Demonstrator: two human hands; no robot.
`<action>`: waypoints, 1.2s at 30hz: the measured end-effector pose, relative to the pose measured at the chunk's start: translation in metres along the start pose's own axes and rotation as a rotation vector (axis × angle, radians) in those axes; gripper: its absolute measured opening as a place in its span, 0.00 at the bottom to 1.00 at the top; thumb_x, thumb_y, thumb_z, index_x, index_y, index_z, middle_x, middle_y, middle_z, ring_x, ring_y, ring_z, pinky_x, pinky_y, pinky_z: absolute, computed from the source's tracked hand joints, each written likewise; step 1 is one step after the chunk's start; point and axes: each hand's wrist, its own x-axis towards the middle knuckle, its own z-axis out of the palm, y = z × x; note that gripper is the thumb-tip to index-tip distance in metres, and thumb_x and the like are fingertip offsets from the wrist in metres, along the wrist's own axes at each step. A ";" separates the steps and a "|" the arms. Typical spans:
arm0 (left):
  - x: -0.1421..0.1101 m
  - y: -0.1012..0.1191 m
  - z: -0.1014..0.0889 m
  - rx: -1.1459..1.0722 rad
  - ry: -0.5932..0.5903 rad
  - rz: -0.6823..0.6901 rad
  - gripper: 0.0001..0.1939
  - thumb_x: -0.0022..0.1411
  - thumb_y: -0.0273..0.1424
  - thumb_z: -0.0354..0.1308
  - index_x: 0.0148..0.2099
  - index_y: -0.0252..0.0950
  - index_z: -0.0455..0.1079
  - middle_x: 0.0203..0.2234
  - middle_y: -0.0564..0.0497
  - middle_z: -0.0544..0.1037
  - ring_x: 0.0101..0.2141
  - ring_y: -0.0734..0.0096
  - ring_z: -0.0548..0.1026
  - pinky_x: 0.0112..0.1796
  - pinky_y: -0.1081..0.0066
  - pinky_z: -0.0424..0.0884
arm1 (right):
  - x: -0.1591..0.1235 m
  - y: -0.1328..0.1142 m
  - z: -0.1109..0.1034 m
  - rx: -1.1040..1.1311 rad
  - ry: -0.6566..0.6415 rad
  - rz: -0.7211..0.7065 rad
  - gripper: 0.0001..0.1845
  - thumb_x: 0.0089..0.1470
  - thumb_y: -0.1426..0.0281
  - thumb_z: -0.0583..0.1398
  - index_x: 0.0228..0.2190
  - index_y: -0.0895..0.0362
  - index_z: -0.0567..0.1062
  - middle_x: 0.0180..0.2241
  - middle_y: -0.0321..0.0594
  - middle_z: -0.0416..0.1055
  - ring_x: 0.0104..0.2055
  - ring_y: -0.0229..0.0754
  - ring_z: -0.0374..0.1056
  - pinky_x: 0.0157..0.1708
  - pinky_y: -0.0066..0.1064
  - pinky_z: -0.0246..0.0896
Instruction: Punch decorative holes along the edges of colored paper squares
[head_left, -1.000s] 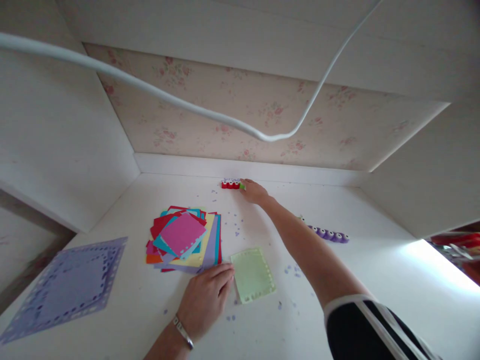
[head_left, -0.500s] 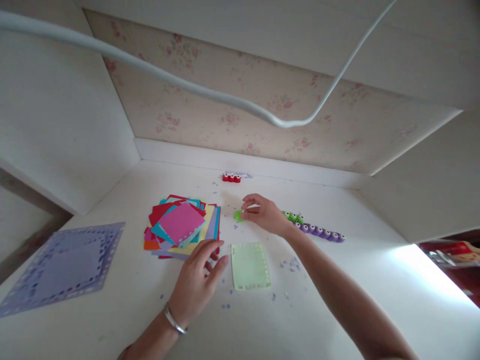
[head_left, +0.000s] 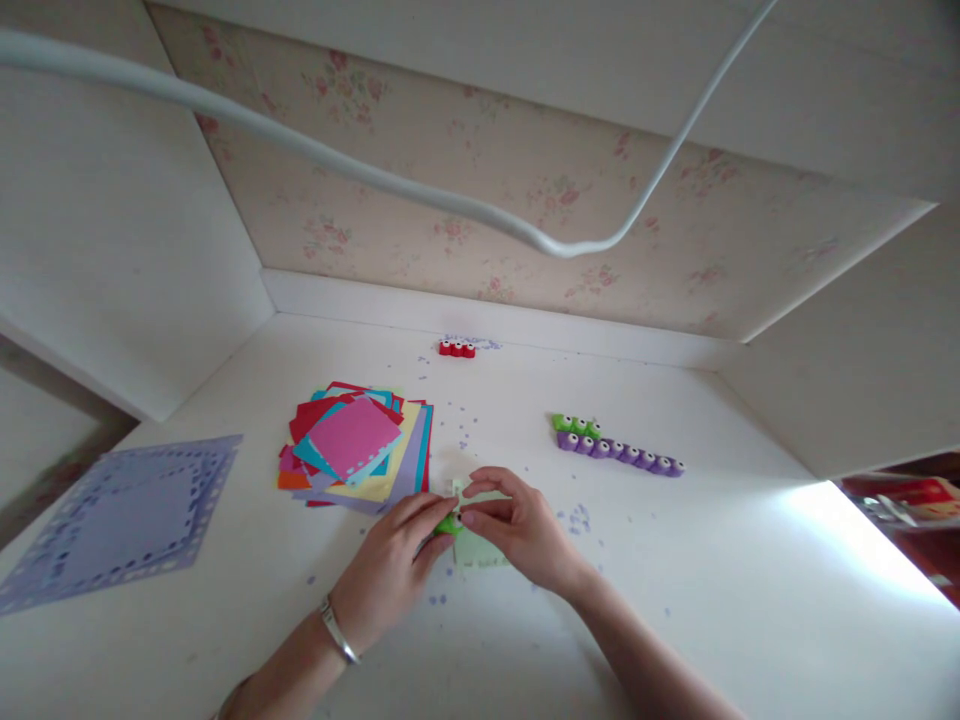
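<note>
My left hand (head_left: pixel 401 555), a silver bracelet at its wrist, is closed on a small green craft punch (head_left: pixel 449 523). The thumb and fingers of my right hand (head_left: pixel 521 525) pinch the same punch from the right side. Beneath both hands lies a pale green sheet of paper (head_left: pixel 480 550), partly covered by the fingers. The punch is over its left edge; whether the paper sits in the slot is hidden.
A stack of coloured paper (head_left: pixel 356 440) lies to the left, and punched purple sheets (head_left: pixel 127 515) farther left. Green punches (head_left: pixel 576 426) and a row of purple punches (head_left: pixel 622 453) stand on the right. Red punches (head_left: pixel 457 349) are near the wall. Purple paper bits (head_left: pixel 577 518) are scattered about.
My right hand has brought the green punch from behind the paper toward me, down to the sheet's left edge. My left hand has moved slightly right and closed on it.
</note>
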 end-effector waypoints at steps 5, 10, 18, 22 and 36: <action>0.002 -0.004 -0.002 0.011 0.052 -0.026 0.16 0.66 0.28 0.50 0.56 0.40 0.66 0.46 0.46 0.72 0.46 0.65 0.73 0.49 0.65 0.71 | -0.013 0.000 -0.023 -0.697 0.396 -0.062 0.18 0.57 0.58 0.56 0.46 0.54 0.70 0.40 0.45 0.72 0.40 0.48 0.69 0.40 0.42 0.66; 0.003 -0.005 -0.002 -0.030 0.060 -0.062 0.14 0.66 0.28 0.50 0.53 0.41 0.67 0.46 0.46 0.72 0.46 0.65 0.73 0.48 0.65 0.72 | -0.023 0.022 -0.036 -0.951 0.337 -0.039 0.22 0.51 0.58 0.61 0.47 0.54 0.73 0.49 0.49 0.68 0.49 0.56 0.63 0.47 0.49 0.60; 0.005 -0.004 0.003 -0.238 0.018 -0.201 0.11 0.63 0.32 0.57 0.49 0.39 0.66 0.40 0.50 0.77 0.38 0.69 0.78 0.40 0.71 0.76 | -0.027 0.020 -0.034 -0.595 0.266 -0.030 0.05 0.57 0.69 0.56 0.33 0.53 0.72 0.32 0.37 0.73 0.34 0.41 0.68 0.35 0.32 0.62; 0.006 -0.003 0.002 -0.184 0.008 -0.212 0.12 0.61 0.33 0.59 0.48 0.40 0.68 0.39 0.51 0.78 0.37 0.70 0.78 0.40 0.70 0.76 | -0.027 0.016 -0.034 -0.251 0.290 0.110 0.12 0.58 0.60 0.55 0.38 0.55 0.71 0.29 0.38 0.74 0.24 0.37 0.66 0.21 0.27 0.58; 0.008 0.000 0.001 -0.190 0.022 -0.162 0.12 0.61 0.30 0.59 0.48 0.41 0.69 0.40 0.52 0.77 0.37 0.72 0.77 0.40 0.75 0.76 | -0.026 0.014 -0.037 -0.067 0.270 0.191 0.19 0.54 0.54 0.57 0.35 0.57 0.77 0.25 0.39 0.74 0.24 0.38 0.66 0.19 0.26 0.55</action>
